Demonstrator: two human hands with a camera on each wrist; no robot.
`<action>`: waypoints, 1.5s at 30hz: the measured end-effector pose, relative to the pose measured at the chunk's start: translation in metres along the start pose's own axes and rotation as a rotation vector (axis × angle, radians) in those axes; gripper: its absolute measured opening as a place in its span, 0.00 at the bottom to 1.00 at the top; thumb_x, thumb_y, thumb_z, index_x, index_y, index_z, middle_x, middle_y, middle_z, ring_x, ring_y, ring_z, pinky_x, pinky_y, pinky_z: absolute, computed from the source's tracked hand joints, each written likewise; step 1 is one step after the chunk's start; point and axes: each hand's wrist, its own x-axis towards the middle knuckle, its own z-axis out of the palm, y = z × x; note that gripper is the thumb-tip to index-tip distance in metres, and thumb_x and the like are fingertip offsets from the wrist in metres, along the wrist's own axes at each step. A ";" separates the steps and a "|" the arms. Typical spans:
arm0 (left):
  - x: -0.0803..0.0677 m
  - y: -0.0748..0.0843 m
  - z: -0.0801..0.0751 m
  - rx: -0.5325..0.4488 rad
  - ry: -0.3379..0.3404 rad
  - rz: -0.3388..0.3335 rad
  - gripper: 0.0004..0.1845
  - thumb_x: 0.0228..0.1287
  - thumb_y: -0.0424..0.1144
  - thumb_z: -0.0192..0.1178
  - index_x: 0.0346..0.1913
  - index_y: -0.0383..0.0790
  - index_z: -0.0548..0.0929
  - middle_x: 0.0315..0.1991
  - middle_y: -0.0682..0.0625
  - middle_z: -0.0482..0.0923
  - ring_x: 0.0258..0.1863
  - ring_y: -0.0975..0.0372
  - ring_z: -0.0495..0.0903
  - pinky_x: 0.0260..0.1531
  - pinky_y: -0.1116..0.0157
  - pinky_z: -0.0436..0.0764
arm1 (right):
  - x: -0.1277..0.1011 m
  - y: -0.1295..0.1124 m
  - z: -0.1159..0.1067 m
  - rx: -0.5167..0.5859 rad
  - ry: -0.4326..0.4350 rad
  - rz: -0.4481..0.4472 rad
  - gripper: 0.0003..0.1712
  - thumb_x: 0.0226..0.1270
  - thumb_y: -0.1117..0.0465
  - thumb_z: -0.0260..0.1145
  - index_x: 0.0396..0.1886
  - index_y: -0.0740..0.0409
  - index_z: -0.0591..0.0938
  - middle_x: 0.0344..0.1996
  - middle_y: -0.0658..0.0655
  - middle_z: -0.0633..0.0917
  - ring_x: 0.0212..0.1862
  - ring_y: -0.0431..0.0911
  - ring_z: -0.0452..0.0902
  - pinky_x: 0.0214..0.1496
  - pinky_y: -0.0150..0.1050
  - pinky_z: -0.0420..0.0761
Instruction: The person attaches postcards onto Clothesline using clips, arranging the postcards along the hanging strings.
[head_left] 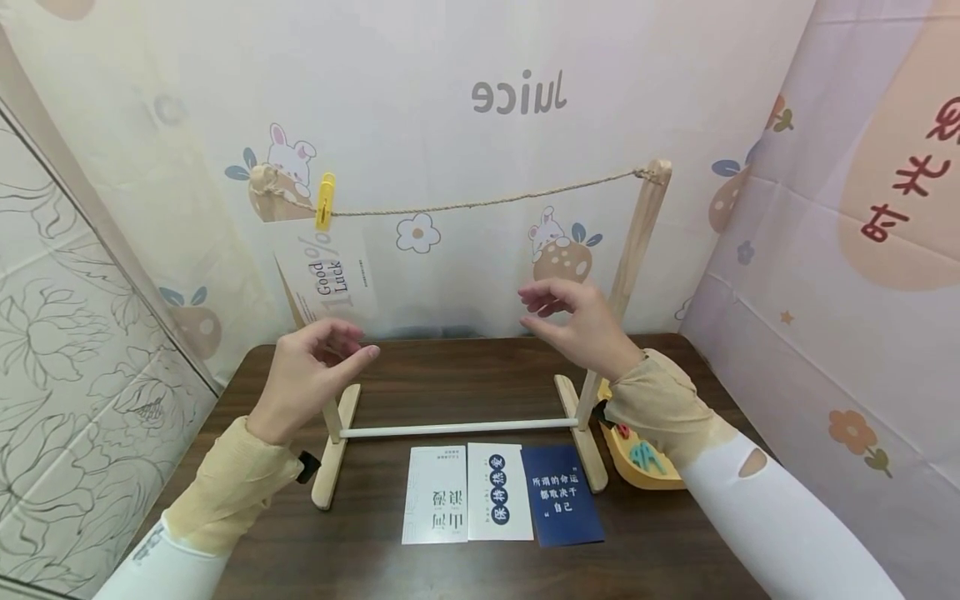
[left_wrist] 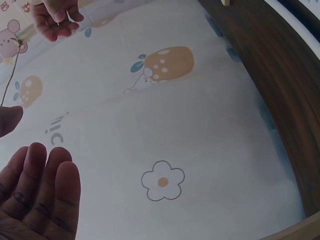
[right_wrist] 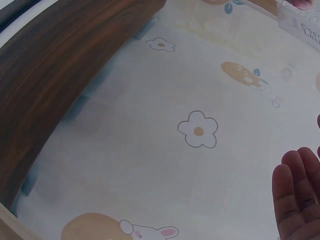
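Observation:
My left hand (head_left: 309,377) is raised in front of the wooden stand's left side, fingers loosely bent, holding nothing. Just beyond it hangs a white "Good Luck" card (head_left: 348,287), clipped by a yellow clothespin (head_left: 325,202) to a twine line (head_left: 465,205). The right hand (head_left: 581,323) hovers before the right post (head_left: 637,237), also without anything in its grasp. On the table below lie three cards side by side: a pale one (head_left: 423,483), a white one with blue circles (head_left: 480,504) and a navy one (head_left: 564,525).
A white rod (head_left: 457,429) joins the stand's two wooden feet (head_left: 327,479). Behind the right forearm sits a yellow container (head_left: 645,481) with red and teal pieces inside, partly hidden. Printed curtains (head_left: 450,100) rise behind the dark wooden table (head_left: 360,542) and along both sides.

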 end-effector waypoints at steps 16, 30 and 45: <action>-0.010 -0.014 0.023 -0.014 -0.052 -0.052 0.09 0.65 0.34 0.78 0.44 0.36 0.89 0.34 0.46 0.88 0.33 0.68 0.84 0.37 0.72 0.84 | -0.018 0.020 0.003 -0.004 0.001 0.043 0.16 0.68 0.72 0.77 0.54 0.66 0.88 0.49 0.64 0.93 0.46 0.55 0.90 0.53 0.41 0.89; -0.018 -0.034 0.040 0.031 -0.160 -0.077 0.11 0.67 0.36 0.78 0.45 0.37 0.88 0.38 0.48 0.90 0.37 0.61 0.87 0.39 0.68 0.86 | -0.033 0.037 0.006 -0.011 -0.014 0.116 0.17 0.69 0.71 0.77 0.56 0.65 0.88 0.49 0.63 0.92 0.46 0.52 0.89 0.51 0.30 0.86; -0.027 -0.050 0.049 0.084 -0.256 -0.146 0.13 0.63 0.36 0.80 0.46 0.38 0.88 0.41 0.45 0.90 0.39 0.61 0.86 0.42 0.66 0.87 | -0.053 0.053 0.007 0.003 -0.057 0.222 0.17 0.71 0.69 0.75 0.58 0.63 0.87 0.45 0.62 0.92 0.45 0.49 0.87 0.46 0.30 0.84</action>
